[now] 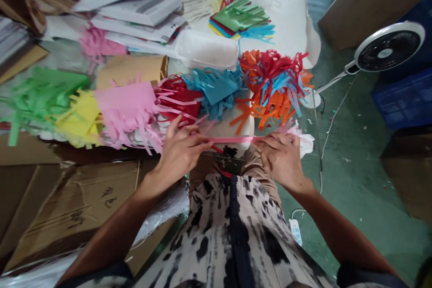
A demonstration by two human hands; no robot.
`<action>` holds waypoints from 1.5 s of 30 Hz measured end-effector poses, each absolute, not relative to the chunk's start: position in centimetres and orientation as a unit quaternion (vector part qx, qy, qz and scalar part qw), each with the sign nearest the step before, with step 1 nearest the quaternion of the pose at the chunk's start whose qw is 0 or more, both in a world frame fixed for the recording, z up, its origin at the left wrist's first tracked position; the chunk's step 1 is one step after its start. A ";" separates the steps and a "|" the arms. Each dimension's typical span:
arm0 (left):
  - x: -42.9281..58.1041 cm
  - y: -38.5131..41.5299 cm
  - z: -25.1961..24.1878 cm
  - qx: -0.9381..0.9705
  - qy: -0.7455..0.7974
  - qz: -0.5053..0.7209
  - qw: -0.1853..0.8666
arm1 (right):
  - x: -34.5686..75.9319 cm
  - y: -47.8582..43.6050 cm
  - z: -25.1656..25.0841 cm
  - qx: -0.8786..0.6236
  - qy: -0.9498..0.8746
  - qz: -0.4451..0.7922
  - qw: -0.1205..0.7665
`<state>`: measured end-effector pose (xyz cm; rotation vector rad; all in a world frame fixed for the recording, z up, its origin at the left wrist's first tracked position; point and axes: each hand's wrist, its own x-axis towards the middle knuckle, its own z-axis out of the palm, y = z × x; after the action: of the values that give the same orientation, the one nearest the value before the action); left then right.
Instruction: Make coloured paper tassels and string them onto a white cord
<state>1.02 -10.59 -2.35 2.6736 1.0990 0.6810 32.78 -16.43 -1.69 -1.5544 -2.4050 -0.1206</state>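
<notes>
A narrow pink paper strip (232,140) is stretched level between my two hands at the table's near edge, with fringed ends showing past the fingers. My left hand (184,146) has its fingers closed on the strip's left part. On the right part, my right hand (280,155) grips it with bent fingers. Just beyond lie fringed paper pieces: pink (126,105), dark red (182,99), blue (216,87) and yellow (81,119). A pile of orange tassels (270,103) with red tassels (276,63) on top sits beyond my right hand.
Green fringed paper (43,90) lies far left. Behind stand a clear plastic tray (207,49), stacked white packets (141,9) and more green fringed sheets (243,13). A fan (389,51) stands right; cardboard (77,207) lies lower left. A power strip (295,230) is on the floor.
</notes>
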 end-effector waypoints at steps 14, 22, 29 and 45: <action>9.3 -9.1 -4.4 0.926 0.313 0.197 0.068 | 31.9 -14.2 -0.5 -0.538 -0.835 0.008 0.116; 8.9 -8.8 -4.5 0.925 0.328 0.183 0.051 | 31.3 -12.8 -1.2 -0.525 -0.842 0.053 0.114; 7.3 -8.3 -3.9 0.900 0.375 0.193 0.113 | 31.7 -12.7 -1.5 -0.566 -0.800 0.106 0.167; 6.0 -8.4 -2.0 0.847 0.480 0.165 0.160 | 31.5 -12.0 -1.0 -0.613 -0.778 0.100 0.092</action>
<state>6.03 -8.42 -2.04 2.4196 1.3720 0.4707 31.52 -11.97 -1.00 -1.8216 -2.3120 0.2970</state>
